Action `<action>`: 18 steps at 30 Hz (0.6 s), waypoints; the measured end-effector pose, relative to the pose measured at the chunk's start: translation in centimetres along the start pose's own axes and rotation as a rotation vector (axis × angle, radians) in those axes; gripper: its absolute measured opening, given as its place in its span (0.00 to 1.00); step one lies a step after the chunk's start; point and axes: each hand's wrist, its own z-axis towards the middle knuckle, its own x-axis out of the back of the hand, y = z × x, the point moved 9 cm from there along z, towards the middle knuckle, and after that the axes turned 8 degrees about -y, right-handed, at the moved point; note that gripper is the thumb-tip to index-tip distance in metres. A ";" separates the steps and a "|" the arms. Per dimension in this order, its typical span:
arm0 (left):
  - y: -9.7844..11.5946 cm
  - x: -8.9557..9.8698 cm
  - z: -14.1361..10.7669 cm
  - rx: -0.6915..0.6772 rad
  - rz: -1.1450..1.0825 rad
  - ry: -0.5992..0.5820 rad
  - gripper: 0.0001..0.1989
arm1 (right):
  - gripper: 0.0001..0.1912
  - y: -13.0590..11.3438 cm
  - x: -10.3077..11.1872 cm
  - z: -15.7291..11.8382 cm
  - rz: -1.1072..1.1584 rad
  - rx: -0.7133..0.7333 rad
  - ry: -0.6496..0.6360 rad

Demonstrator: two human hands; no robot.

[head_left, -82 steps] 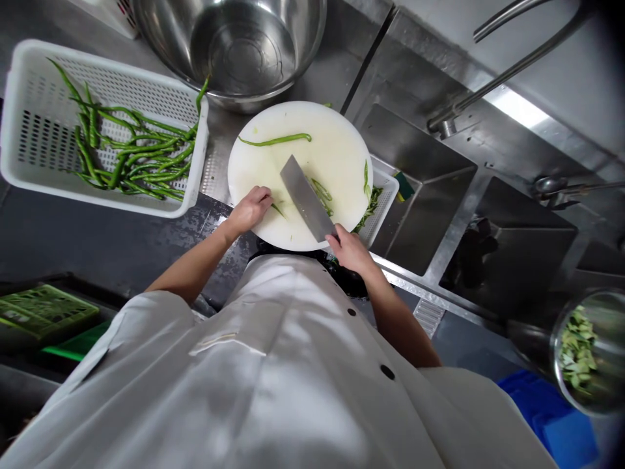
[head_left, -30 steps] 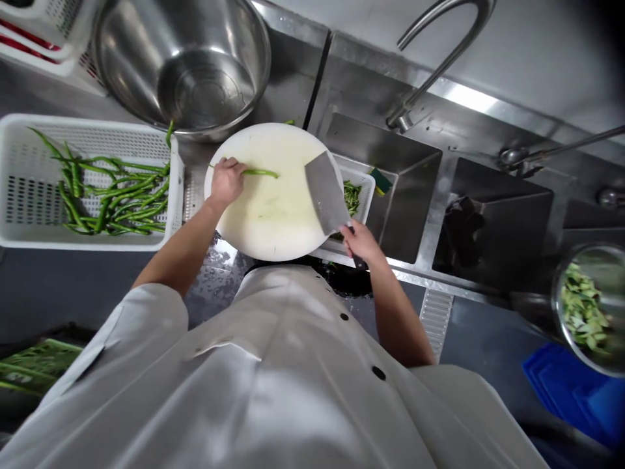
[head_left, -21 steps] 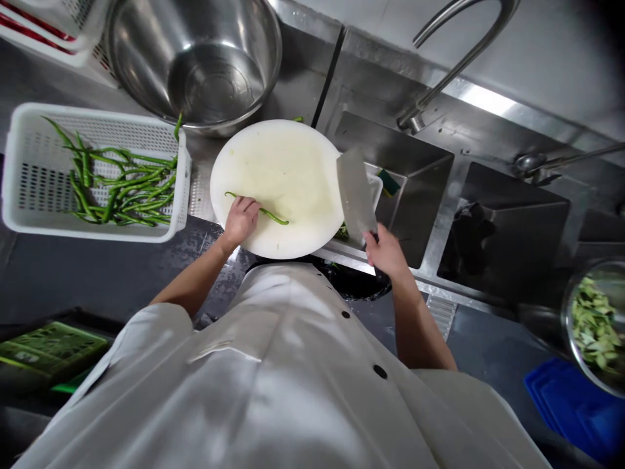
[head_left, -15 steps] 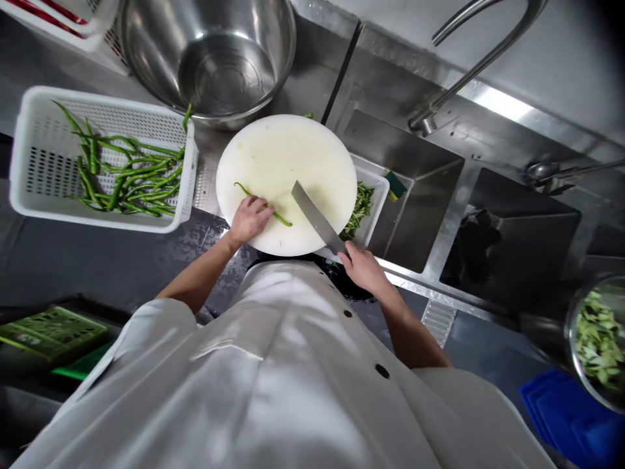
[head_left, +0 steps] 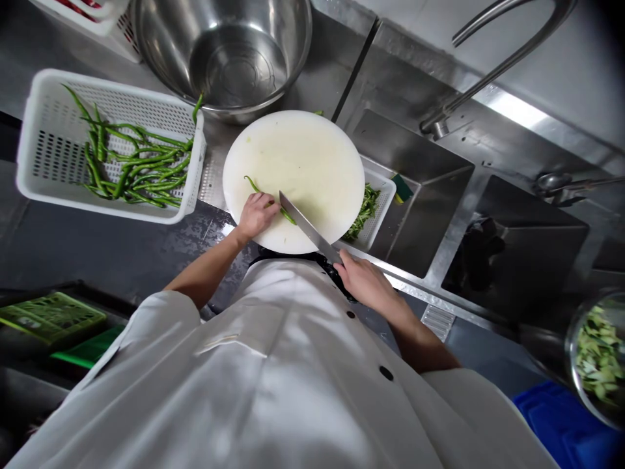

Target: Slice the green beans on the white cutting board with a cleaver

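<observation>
A round white cutting board [head_left: 303, 156] lies in front of me. My left hand [head_left: 258, 215] presses a long green chili pepper [head_left: 288, 216] against it, fingers closed over the pepper's middle; the thin curved stem end sticks out on the far left side. My right hand [head_left: 364, 277] grips the handle of a kitchen knife [head_left: 310, 229]. Its blade points up and left, with the front part lying over the pepper beside my left fingertips. Whether the edge touches the pepper I cannot tell. Cut green pieces [head_left: 364, 212] fill a white basket [head_left: 383, 212] to the board's right.
Left of the board stands a white perforated basket [head_left: 36, 163] of whole green chilies [head_left: 146, 169]. Behind is a large steel bowl [head_left: 239, 62]. On the right are a sink [head_left: 430, 202], a faucet [head_left: 502, 71], a sponge [head_left: 401, 189] and a bowl of chopped vegetables [head_left: 600, 355].
The knife has moved left, so its blade now lies across the pepper near my left fingers. My left hand still holds the pepper. The whole view has shifted slightly.
</observation>
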 end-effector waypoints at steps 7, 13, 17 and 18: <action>0.1 0.0 -0.1 -0.033 -0.016 -0.022 0.16 | 0.19 -2.2 1.0 4.1 0.034 0.027 0.044; 0.5 0.3 -0.2 -0.059 0.015 0.023 0.17 | 0.17 -1.6 1.3 3.2 0.044 0.044 0.032; 0.5 0.9 -0.4 -0.068 0.020 0.017 0.19 | 0.19 -3.1 1.2 6.0 0.115 0.074 0.069; 0.3 1.3 -0.5 -0.058 0.029 0.029 0.19 | 0.19 -3.3 1.3 6.4 0.119 0.073 0.077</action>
